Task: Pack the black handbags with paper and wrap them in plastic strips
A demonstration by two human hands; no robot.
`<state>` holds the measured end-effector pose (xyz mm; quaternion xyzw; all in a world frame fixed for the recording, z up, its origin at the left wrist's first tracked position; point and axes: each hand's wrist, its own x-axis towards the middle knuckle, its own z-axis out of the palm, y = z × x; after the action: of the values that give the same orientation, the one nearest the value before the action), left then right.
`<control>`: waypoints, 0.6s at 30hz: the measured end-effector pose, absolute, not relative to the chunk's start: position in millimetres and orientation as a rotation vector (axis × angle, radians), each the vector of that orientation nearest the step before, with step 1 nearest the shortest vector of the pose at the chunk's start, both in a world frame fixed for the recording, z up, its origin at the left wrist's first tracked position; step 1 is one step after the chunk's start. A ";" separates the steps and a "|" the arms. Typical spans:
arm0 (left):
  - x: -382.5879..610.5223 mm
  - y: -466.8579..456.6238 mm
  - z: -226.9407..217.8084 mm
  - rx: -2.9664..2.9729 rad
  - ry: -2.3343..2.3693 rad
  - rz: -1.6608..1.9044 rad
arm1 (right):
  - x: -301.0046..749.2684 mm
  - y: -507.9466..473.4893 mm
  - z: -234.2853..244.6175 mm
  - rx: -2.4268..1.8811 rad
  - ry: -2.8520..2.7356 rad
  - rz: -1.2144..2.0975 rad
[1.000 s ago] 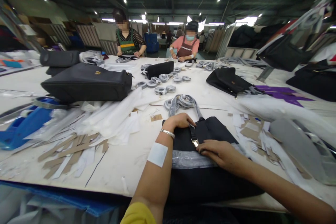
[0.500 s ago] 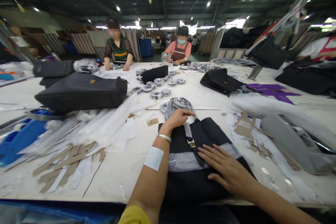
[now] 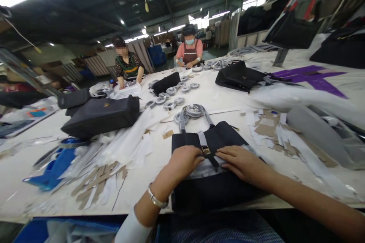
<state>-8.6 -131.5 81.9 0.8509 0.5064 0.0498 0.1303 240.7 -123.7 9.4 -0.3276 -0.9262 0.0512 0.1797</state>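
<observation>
A black handbag (image 3: 205,191) lies flat at the front edge of the table. Its flap has a strap with a gold buckle (image 3: 205,150), and clear film wraps the band under the flap. My left hand (image 3: 182,163) rests on the bag just left of the buckle, fingers stretched toward it and thumb apart. Right of the buckle, my right hand (image 3: 245,163) lies with fingers extended on the flap. Neither hand visibly grips anything. The film-wrapped grey handles (image 3: 182,123) reach up from the bag's top toward a coiled strap (image 3: 195,110).
Left are a large dark bag (image 3: 102,115), a blue tool-like object (image 3: 57,169) and paper strips (image 3: 95,186). Scraps (image 3: 269,127) and a grey wrapped bag (image 3: 319,136) lie right. Farther back are wrapped coils (image 3: 171,91) and a black bag (image 3: 238,78). Two co-workers sit across.
My left hand has come back from the handles to the flap beside the buckle. My right hand stays on the bag, near the buckle. The camera view has tilted.
</observation>
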 end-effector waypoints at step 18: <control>-8.7 -177.1 -13.3 2.940 1.341 0.655 | 264.1 -132.0 -12.6 -0.516 -2.637 -0.158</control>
<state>-8.7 -177.1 -13.3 0.8889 0.4056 0.1981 -0.0777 264.1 -132.0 -12.6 -0.1868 -0.9550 -0.0571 0.2233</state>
